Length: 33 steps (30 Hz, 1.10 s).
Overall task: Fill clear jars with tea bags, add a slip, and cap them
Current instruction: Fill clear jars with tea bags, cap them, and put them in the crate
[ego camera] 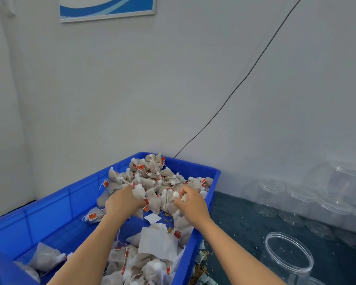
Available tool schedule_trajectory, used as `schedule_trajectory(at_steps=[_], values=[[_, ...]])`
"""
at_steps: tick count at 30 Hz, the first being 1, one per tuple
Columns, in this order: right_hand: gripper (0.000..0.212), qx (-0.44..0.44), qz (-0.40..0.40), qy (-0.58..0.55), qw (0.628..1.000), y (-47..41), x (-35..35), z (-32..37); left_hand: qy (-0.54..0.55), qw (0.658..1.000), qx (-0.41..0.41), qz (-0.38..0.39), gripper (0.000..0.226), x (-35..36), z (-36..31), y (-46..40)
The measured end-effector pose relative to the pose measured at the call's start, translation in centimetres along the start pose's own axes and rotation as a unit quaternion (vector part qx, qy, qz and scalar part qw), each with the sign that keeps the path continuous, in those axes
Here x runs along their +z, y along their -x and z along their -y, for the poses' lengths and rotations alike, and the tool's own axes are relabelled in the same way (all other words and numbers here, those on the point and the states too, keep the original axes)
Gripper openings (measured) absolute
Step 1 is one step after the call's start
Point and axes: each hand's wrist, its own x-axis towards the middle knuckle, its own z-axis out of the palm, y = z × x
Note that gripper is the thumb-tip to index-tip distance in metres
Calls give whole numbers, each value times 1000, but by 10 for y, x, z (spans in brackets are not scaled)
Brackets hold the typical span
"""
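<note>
now, by part:
left hand (pixel 122 200): deep in the blue crate (pixel 56 206), fingers curled round a bunch of tea bags (pixel 152 175), one white knotted bag top showing at its fingertips.
right hand (pixel 190 200): just beside the left, fingers pinching a few tea bags by their tops.
tea bags: heaped at the crate's far end and again at its near end, red tags and strings tangled through them; loose white paper pieces (pixel 157 239) lie between the two heaps.
open jar (pixel 289 250): clear, uncapped, on the dark counter (pixel 240 227) right of the crate.
other clear jars (pixel 296 202): lying on the counter against the wall, well apart from the hands.
spilled grains (pixel 197 270): on the counter by the crate's near right corner.
</note>
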Motion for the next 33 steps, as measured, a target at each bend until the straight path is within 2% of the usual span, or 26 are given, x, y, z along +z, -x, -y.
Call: schedule_trajectory(at_steps=[2,3,4,6,8,10,12,15,20,28,33], values=[[21,35,-14,-117,992,7,-14,6,83,995,33,-46,59,-3,-7,4],[19,54,-25,-163,985,10,-23,8,160,985,50,-34,66,-5,-10,7],[17,73,-36,-197,977,15,-33,10,255,965,60,-7,68,-9,-15,12],[16,105,-56,-243,963,27,-56,12,399,912,82,46,49,-21,-27,24],[17,110,-72,-256,958,43,-86,12,437,887,129,80,32,-35,-44,39],[14,108,-90,-239,961,63,-117,10,465,863,156,118,35,-45,-62,56],[15,105,-105,-215,965,86,-151,4,481,843,183,157,41,-48,-82,74],[12,93,-124,-166,974,115,-197,-7,461,834,242,184,37,-41,-118,101],[7,137,-187,-113,966,135,-239,-36,417,838,273,225,36,-9,-176,132],[13,127,-163,-108,972,137,-239,-54,370,852,311,204,34,35,-220,149],[8,115,-169,-83,975,129,-236,-56,396,854,296,162,31,36,-226,144]])
